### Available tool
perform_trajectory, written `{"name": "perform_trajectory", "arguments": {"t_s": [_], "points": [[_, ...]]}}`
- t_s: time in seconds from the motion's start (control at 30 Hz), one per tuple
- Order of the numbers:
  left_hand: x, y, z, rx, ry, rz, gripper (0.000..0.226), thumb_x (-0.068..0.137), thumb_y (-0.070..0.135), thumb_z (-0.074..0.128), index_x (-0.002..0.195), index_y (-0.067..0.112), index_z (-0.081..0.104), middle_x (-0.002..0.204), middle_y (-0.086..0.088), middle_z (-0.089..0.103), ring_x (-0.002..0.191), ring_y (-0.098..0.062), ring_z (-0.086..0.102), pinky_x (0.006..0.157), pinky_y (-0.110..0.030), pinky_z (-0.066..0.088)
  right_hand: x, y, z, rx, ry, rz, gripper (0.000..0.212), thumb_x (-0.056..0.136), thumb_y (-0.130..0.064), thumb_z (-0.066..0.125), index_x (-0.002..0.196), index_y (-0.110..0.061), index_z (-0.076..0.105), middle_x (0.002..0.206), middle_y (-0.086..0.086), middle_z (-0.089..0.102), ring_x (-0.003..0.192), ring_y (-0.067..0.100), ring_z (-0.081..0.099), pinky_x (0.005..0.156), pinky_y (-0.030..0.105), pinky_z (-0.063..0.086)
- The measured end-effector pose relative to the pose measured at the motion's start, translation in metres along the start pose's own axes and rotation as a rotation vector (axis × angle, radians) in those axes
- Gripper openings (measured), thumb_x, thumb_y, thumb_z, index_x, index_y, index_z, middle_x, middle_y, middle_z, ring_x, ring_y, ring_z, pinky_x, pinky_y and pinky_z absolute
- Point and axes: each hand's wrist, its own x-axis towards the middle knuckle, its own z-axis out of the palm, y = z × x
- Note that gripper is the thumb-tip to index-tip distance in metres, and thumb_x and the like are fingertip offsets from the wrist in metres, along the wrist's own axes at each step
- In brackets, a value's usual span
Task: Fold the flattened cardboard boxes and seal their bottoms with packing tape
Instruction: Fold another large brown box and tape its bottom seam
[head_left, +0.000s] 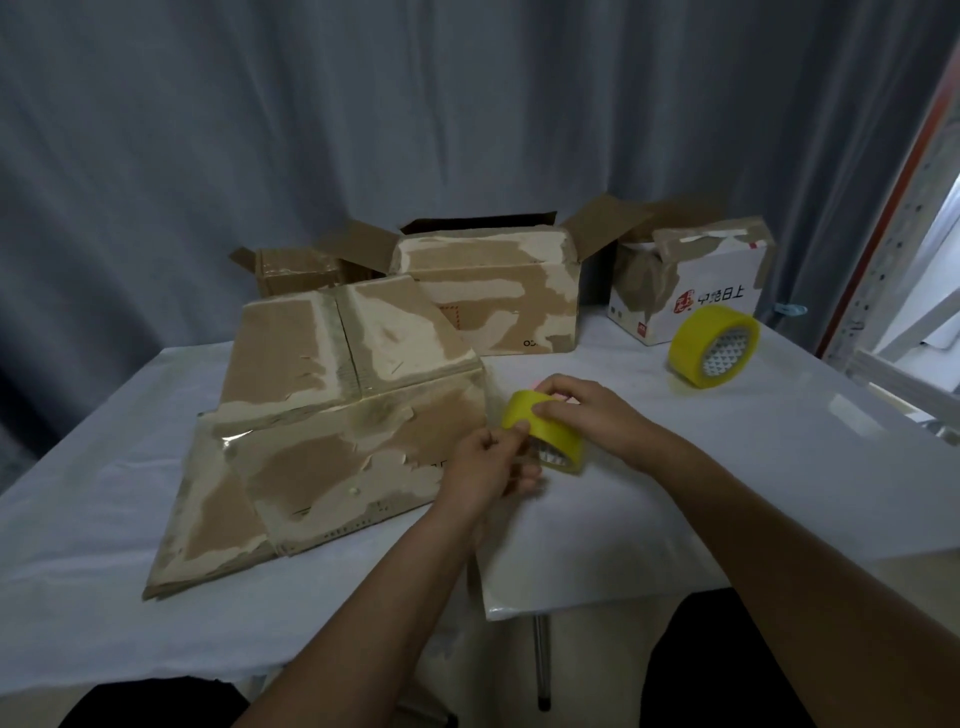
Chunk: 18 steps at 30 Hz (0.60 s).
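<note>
both hands (540, 441) grip yellow tape roll (545, 431), seemingly partly used.

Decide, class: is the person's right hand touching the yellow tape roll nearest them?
Touching. The head view shows the right hand with fingers wrapped over the top of the near tape roll.

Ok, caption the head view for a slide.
Both hands pick at a yellow packing-tape roll beside a worn brown cardboard box.

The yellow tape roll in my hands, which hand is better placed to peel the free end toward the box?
Probably the left hand: its fingertips pinch at the tape roll edge, nearest the box. The right hand grips the roll from above.
</note>
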Motion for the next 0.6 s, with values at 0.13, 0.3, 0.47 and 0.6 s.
{"name": "perform_trajectory", "arguments": {"t_s": [0.13,0.3,0.47,0.6], "points": [[-0.006,0.005,-0.004,0.067,-0.013,-0.013,0.036,0.099,0.033,0.055,0.102,-0.002,0.063,0.094,-0.023,0.070,0.062,-0.018,0.066,0.057,-0.025,0.055,0.013,-0.012,0.008,-0.216,-0.006,0.031,0.026,0.094,-0.036,0.055,0.117,-0.027,0.060,0.119,0.003,0.052,0.109,0.018,0.050,0.085,0.028,0.038],[-0.017,0.011,-0.028,0.371,-0.027,0.142,0.032,0.101,0.030,0.049,0.089,0.007,0.067,0.079,-0.004,0.070,0.056,-0.007,0.063,0.055,-0.021,0.048,0.017,-0.025,0.013,-0.266,-0.064,0.016,0.021,0.095,-0.034,0.054,0.113,-0.031,0.063,0.117,-0.002,0.056,0.109,0.017,0.051,0.085,0.026,0.038],[-0.033,0.032,-0.061,1.018,0.260,0.955,0.019,0.099,0.021,0.052,0.089,0.013,0.066,0.080,0.003,0.065,0.073,-0.010,0.057,0.066,-0.020,0.040,0.020,-0.033,0.010,-0.117,-0.109,0.078,0.020,0.093,-0.021,0.054,0.102,-0.026,0.071,0.113,-0.008,0.059,0.103,0.012,0.050,0.087,0.028,0.041],[-0.017,0.047,-0.082,1.414,0.344,1.178,0.034,0.095,0.015,0.045,0.124,0.008,0.062,0.129,-0.009,0.062,0.122,-0.025,0.056,0.105,-0.040,0.039,0.020,-0.031,0.016,-0.043,-0.023,0.068,0.012,0.089,-0.029,0.066,0.094,-0.021,0.073,0.106,-0.006,0.066,0.101,0.012,0.057,0.091,0.030,0.046]]}}
